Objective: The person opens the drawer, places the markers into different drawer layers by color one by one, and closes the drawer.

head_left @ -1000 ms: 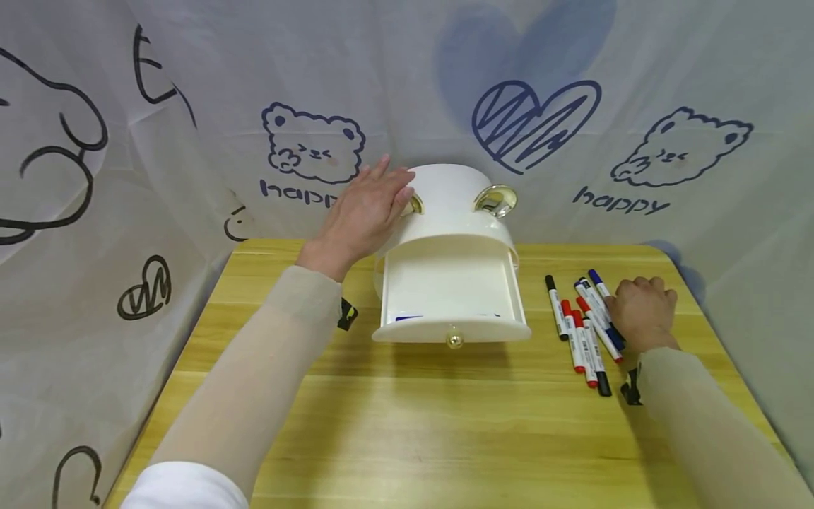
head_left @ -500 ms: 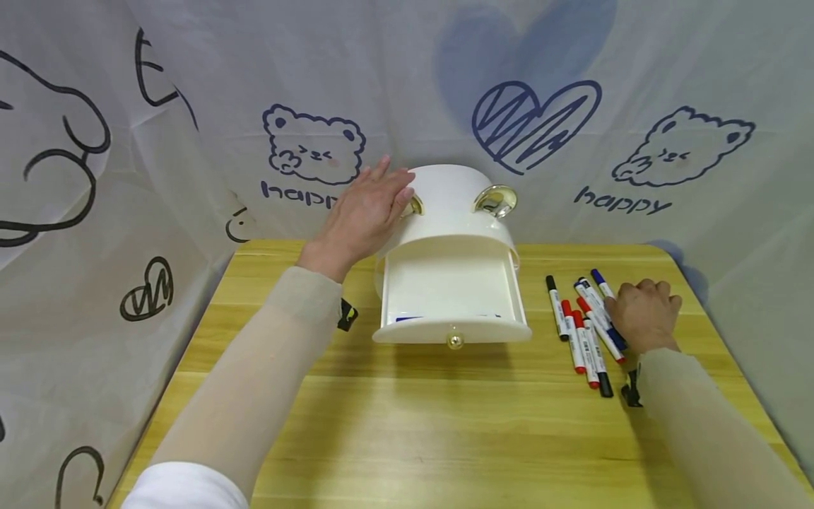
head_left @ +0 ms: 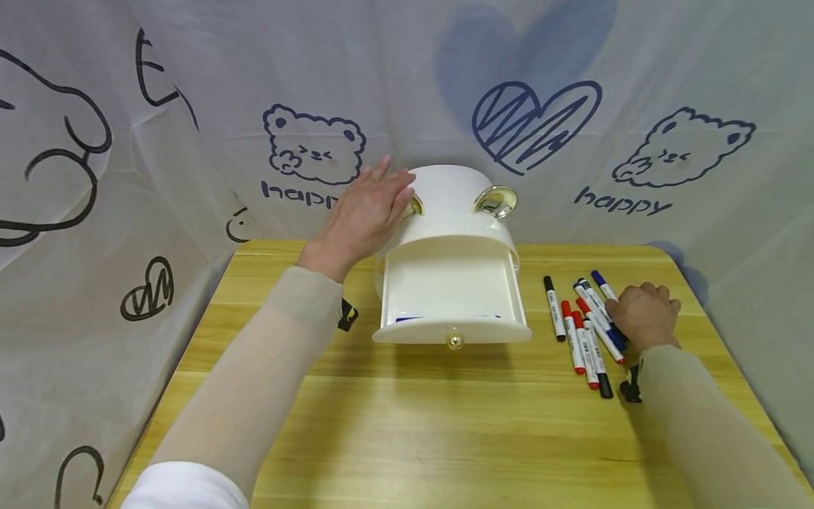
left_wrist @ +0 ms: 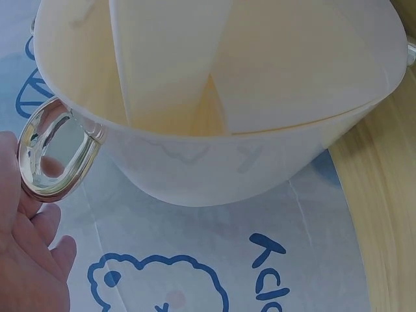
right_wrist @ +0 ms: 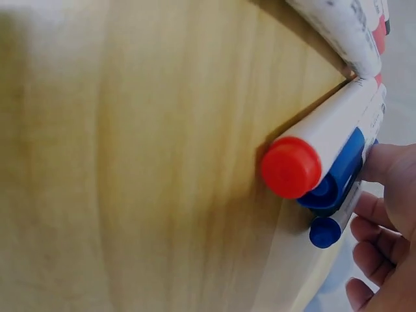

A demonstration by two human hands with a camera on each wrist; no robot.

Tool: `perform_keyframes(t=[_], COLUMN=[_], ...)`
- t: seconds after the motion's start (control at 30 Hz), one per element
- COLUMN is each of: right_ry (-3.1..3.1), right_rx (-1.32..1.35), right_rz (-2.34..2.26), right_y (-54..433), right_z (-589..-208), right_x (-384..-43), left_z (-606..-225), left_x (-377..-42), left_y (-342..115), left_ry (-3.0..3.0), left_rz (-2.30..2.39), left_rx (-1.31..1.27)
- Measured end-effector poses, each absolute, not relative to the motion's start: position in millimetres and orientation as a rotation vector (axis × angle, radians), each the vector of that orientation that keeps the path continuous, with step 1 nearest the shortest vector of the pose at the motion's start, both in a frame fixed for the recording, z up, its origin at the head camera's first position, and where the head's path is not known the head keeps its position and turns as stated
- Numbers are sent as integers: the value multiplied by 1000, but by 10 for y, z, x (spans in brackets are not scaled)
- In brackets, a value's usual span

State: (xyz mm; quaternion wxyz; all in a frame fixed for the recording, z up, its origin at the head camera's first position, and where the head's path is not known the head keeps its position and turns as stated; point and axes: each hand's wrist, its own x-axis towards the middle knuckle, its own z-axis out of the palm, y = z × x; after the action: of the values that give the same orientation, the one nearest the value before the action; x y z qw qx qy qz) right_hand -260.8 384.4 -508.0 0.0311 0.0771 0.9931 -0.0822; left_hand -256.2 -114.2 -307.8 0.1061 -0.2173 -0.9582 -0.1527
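Observation:
A white desk organizer (head_left: 448, 187) with gold ear-shaped handles stands at the back middle of the table, its drawer (head_left: 448, 279) pulled out toward me. My left hand (head_left: 362, 215) is at its left side, thumb and fingers around the gold handle (left_wrist: 55, 153). Several whiteboard markers with red, black and blue caps lie in a loose cluster to the right. At their right edge, my right hand (head_left: 645, 314) pinches a blue-capped marker (right_wrist: 335, 224) between thumb and fingers. Beside it in the right wrist view are a second blue marker (right_wrist: 348, 159) and a red-ended marker (right_wrist: 292, 166).
Blue items show low inside the drawer, mostly hidden by its front, which bears a gold knob (head_left: 454, 341). The left wrist view shows divided upper compartments (left_wrist: 172, 65). A printed cloth (head_left: 540, 63) hangs behind the wooden table (head_left: 470, 431).
The black-capped marker at the cluster's left edge has shifted slightly left. My right hand has moved only a little at the markers; my left hand, the organizer and its drawer look unchanged.

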Motion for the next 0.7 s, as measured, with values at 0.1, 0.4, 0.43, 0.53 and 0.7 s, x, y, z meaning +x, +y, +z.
perform_keyframes(t=[0.1,0.4,0.43,0.53,0.7], right_ry=[3057,3218,3243,3320,3442], right_rx=[245,184,176,134,36], right_rz=[-260,-226,-207,-168,-122], right_y=[3843,3776,3759,3696,3579], right_z=[-5078,-5116,-5115,-5092,-5012], right_x=[-2601,-2560,-2558,-2546,-2497], left_z=[-3078,-3083,-3084,-3084,-3081], left_x=[-2561,-2566,-2567,-2571,-2580], left_y=[-1141,-1143,-1144,-1144,-1136], left_ry=[-2823,-2819,-2817,-2815,-2819], left_rz=[-455,-461,-463,-468,-456], left_rx=[-640,-634,-634,-636,-641])
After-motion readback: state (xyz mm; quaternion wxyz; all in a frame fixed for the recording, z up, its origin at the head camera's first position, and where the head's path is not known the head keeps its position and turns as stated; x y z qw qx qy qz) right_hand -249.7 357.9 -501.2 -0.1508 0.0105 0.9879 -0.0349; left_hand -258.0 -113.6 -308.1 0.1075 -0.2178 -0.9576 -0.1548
